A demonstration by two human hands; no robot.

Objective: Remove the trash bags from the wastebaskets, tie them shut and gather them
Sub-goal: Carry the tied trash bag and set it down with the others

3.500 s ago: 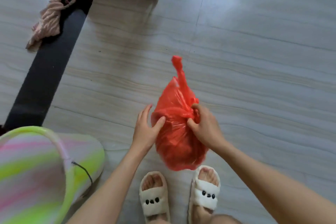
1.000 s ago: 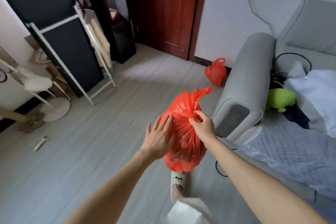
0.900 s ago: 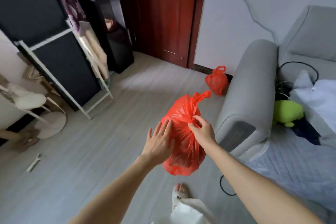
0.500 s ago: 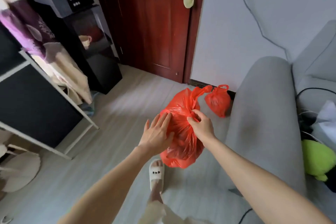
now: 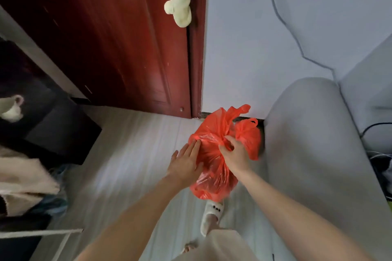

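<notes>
Head view, looking down: the widest thing is the pale floor [image 5: 131,154], long planks with a faint streaked grain. Next is the dark red wooden door [image 5: 118,34], smooth and glossy, shut against its frame, with a soft cream plush shape [image 5: 179,9] hanging near its edge. To the right rises a plain grey-white wall [image 5: 244,48] with a thin cable [image 5: 284,21] running down it in a kinked line. Below that sits the rounded arm of a grey sofa [image 5: 314,154], matte woven fabric, bulging like a thick roll. At far left stands blurred dark furniture [image 5: 42,116], with a fuzzy beige cloth [image 5: 21,178] in front of it.

2 bare forearms reach in from the bottom edge. Between them, held up in the air above the floor, is the red trash bag [image 5: 212,178]: thin crinkled plastic, shiny, bulging at the bottom, gathered at the top into a twisted tail. The right hand [image 5: 235,158] has its fingers curled around the gathered neck, pinching it. The left hand [image 5: 186,164] lies flat against the bag's side, fingers straight and close together, pressing on the plastic. Behind it, a second red bag [image 5: 249,135], smaller, knotted with a loop on top, sits on the floor in the corner between wall and sofa arm. Below the bag shows 1 white fluffy slipper [image 5: 213,214] with small black dots.
</notes>
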